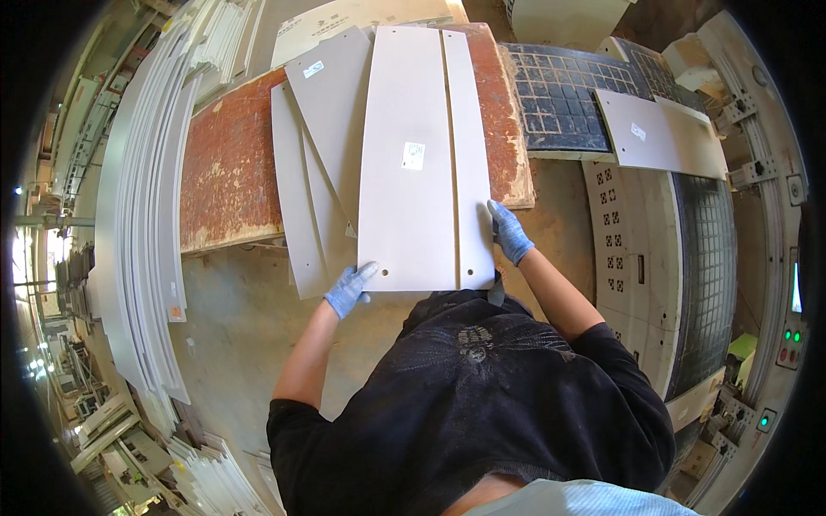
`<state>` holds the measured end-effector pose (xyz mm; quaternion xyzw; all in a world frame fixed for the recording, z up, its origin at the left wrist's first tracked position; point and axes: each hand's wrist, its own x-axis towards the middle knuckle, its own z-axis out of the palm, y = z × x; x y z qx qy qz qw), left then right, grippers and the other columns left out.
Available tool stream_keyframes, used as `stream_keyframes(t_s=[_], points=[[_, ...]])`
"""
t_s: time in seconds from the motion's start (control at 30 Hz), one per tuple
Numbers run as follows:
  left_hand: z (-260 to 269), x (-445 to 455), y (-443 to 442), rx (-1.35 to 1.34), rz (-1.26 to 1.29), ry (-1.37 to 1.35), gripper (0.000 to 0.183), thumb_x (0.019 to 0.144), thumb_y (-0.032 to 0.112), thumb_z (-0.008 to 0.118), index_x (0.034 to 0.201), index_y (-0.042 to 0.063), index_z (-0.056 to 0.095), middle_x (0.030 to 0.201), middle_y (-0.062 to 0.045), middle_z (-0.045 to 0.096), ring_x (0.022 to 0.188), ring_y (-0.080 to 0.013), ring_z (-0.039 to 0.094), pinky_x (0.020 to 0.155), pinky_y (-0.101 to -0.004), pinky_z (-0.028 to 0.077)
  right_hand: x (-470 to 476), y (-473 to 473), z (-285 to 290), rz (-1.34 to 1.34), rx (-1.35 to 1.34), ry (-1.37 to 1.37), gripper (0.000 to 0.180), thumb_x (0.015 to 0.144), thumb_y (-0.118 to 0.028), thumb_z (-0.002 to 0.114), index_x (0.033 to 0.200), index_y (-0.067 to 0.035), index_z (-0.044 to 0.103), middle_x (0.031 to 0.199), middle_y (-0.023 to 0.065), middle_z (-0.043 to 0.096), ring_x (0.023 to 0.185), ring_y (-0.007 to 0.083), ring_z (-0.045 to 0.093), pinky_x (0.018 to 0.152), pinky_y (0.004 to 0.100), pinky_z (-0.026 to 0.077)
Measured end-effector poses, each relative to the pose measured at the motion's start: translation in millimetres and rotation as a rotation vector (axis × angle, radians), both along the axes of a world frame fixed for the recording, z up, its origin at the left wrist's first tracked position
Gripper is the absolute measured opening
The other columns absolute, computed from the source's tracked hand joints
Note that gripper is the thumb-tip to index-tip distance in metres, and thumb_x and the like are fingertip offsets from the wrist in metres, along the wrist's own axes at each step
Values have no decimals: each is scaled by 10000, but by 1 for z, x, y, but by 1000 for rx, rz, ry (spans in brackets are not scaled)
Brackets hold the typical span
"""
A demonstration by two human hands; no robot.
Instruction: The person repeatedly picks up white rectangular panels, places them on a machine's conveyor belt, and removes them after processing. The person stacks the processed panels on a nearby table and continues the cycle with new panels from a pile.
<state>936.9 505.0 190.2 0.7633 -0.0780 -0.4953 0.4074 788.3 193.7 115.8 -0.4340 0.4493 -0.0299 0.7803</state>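
A long pale panel [406,213] with a narrow groove along its right side lies before me, its near end close to my waist. It bears a printed label [413,156] and has holes near its corners. My left hand [350,289], in a blue glove, grips the near left corner, thumb on top. On the right edge, my gloved right hand [510,232] holds the panel from the side, its fingers partly hidden. Under and left of it, a labelled grey panel [332,84] and another panel [293,193] are fanned out on a worn red-brown table [226,161].
Tall stacks of panels [139,213] stand at the left. To the right is a machine with a black gridded bed [568,97], where a labelled panel [658,132] rests across a corner. A machine beam [768,193] with lit green buttons runs down the far right.
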Motion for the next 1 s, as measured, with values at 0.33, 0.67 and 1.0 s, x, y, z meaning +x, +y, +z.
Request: stream_keyframes(t_s=[0.33,0.67,1.0], points=[[-15,-66,-126,-235,148,395,413,789,382,597,1074,92,530,897,-42,601,696,-134,586,481,-258,507,-76,-79,5,74,-179,-51,394,806,-198,599,1143,-14,513,1005,94,586,866,147,561,780,283,466],[-117,-170,-324,-57,313,695,491,822,365,558,1233,148,398,1268,-95,420,1111,-269,461,767,-434,479,-159,-262,-20,-488,-228,229,426,790,-306,599,1172,-138,514,1094,62,568,969,214,525,796,405,404],[-157,-179,-403,-137,490,776,481,871,400,429,1254,111,392,1260,-81,454,1114,-268,464,899,-440,419,-135,-400,-89,-516,-39,221,572,751,-469,608,1143,-68,492,1062,99,536,703,205,490,750,396,403]])
